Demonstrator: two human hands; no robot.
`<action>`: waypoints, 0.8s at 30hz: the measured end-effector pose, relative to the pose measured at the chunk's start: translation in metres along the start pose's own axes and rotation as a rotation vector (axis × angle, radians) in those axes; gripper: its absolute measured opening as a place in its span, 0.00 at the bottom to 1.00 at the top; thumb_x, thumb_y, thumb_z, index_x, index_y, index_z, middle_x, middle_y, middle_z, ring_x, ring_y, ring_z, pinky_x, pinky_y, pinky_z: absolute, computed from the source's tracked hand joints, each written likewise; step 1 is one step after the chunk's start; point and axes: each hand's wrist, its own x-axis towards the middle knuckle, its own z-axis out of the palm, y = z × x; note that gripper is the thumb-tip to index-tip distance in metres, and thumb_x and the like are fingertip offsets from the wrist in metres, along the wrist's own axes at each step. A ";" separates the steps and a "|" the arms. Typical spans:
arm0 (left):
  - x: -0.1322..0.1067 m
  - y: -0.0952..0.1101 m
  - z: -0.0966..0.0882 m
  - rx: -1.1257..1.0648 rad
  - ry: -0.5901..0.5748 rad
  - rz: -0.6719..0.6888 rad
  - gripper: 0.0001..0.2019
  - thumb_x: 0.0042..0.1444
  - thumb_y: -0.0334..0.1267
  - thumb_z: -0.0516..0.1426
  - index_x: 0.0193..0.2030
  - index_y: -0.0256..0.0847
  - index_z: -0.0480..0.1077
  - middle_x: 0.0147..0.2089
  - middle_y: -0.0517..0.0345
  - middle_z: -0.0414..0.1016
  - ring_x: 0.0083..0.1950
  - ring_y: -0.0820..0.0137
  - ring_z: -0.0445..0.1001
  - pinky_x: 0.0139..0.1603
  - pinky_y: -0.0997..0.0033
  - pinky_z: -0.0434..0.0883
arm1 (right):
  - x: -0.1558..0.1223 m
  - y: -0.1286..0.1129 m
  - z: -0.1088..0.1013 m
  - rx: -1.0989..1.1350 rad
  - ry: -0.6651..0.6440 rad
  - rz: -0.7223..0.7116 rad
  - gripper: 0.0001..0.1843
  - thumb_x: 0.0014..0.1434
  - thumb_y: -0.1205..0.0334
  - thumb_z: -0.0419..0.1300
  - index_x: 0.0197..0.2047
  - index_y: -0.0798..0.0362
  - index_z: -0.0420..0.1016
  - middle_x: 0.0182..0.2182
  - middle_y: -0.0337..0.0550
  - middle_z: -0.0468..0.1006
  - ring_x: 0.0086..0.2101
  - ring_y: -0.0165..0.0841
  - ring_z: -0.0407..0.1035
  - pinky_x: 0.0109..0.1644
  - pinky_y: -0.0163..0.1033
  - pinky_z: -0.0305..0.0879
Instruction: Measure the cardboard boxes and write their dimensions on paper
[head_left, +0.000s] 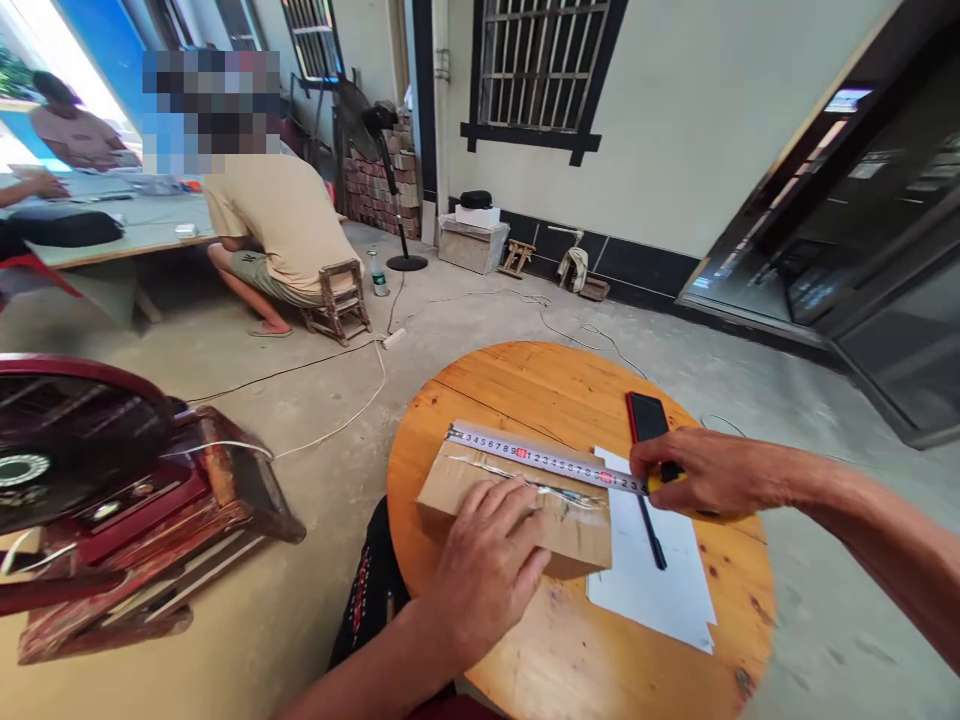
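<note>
My left hand (495, 560) lies with its fingers spread on top of a taped cardboard box (577, 535). In my right hand (697, 475) is a yellow tape measure (667, 482), gripped at the right of the box. Its white blade (547, 458) runs out leftward along the box's far edge, the hooked end near the far left corner. Under the right hand and beside the box lie white paper sheets (652, 590), with a black pen (655, 540) on them. A phone in a red case (646, 415) rests just beyond the right hand.
The round wooden table (540, 640) bears all this. At left a dark red fan (82, 450) rests on a wooden chair (247, 480). Cables (330, 435) cross the floor. Ahead, a person in a beige shirt (277, 220) sits at another table (157, 222); a standing fan (390, 180) is nearby.
</note>
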 end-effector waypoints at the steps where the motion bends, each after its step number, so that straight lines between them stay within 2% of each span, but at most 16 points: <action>1: -0.001 -0.002 0.002 0.012 0.032 0.007 0.12 0.59 0.29 0.57 0.50 0.41 0.71 0.57 0.50 0.75 0.63 0.58 0.69 0.65 0.51 0.63 | 0.002 -0.005 -0.008 -0.038 -0.281 -0.005 0.08 0.48 0.55 0.63 0.29 0.49 0.79 0.27 0.38 0.79 0.26 0.32 0.71 0.28 0.34 0.58; 2: -0.003 -0.003 0.004 0.021 0.060 0.014 0.12 0.60 0.29 0.56 0.50 0.41 0.71 0.57 0.51 0.76 0.62 0.58 0.69 0.64 0.51 0.64 | 0.005 -0.010 -0.014 -0.066 -0.449 0.002 0.09 0.50 0.56 0.62 0.34 0.48 0.80 0.31 0.39 0.80 0.30 0.35 0.72 0.30 0.35 0.58; 3: -0.004 -0.004 0.004 0.026 0.083 0.021 0.11 0.61 0.29 0.56 0.50 0.42 0.71 0.57 0.52 0.76 0.62 0.59 0.70 0.64 0.52 0.64 | 0.008 -0.014 -0.019 -0.082 -0.532 0.013 0.10 0.52 0.56 0.60 0.37 0.48 0.79 0.31 0.40 0.79 0.32 0.36 0.72 0.32 0.36 0.58; 5: -0.005 -0.004 0.004 0.028 0.101 0.035 0.11 0.62 0.29 0.55 0.49 0.42 0.71 0.56 0.52 0.76 0.62 0.59 0.70 0.62 0.52 0.65 | 0.011 -0.018 -0.024 -0.102 -0.587 0.040 0.11 0.53 0.57 0.58 0.39 0.48 0.78 0.30 0.40 0.78 0.33 0.37 0.71 0.33 0.37 0.57; 11: -0.004 -0.002 0.003 0.051 0.135 0.063 0.10 0.62 0.29 0.55 0.48 0.41 0.72 0.54 0.52 0.78 0.59 0.59 0.73 0.60 0.52 0.67 | 0.008 -0.015 -0.015 -0.083 -0.584 0.039 0.09 0.53 0.58 0.58 0.36 0.49 0.75 0.28 0.39 0.75 0.31 0.36 0.66 0.32 0.37 0.53; 16: -0.005 -0.002 0.004 0.061 0.125 0.061 0.10 0.62 0.29 0.55 0.48 0.40 0.72 0.55 0.51 0.77 0.60 0.59 0.72 0.61 0.52 0.67 | 0.007 -0.011 -0.011 -0.074 -0.573 0.034 0.08 0.52 0.57 0.58 0.36 0.48 0.74 0.30 0.39 0.74 0.32 0.36 0.65 0.32 0.37 0.53; 24: -0.005 -0.002 0.004 0.072 0.130 0.067 0.10 0.62 0.29 0.54 0.48 0.41 0.72 0.55 0.50 0.77 0.59 0.59 0.73 0.60 0.52 0.68 | 0.005 -0.010 -0.011 -0.047 -0.504 0.080 0.07 0.52 0.60 0.58 0.36 0.48 0.74 0.27 0.37 0.74 0.29 0.34 0.64 0.31 0.37 0.53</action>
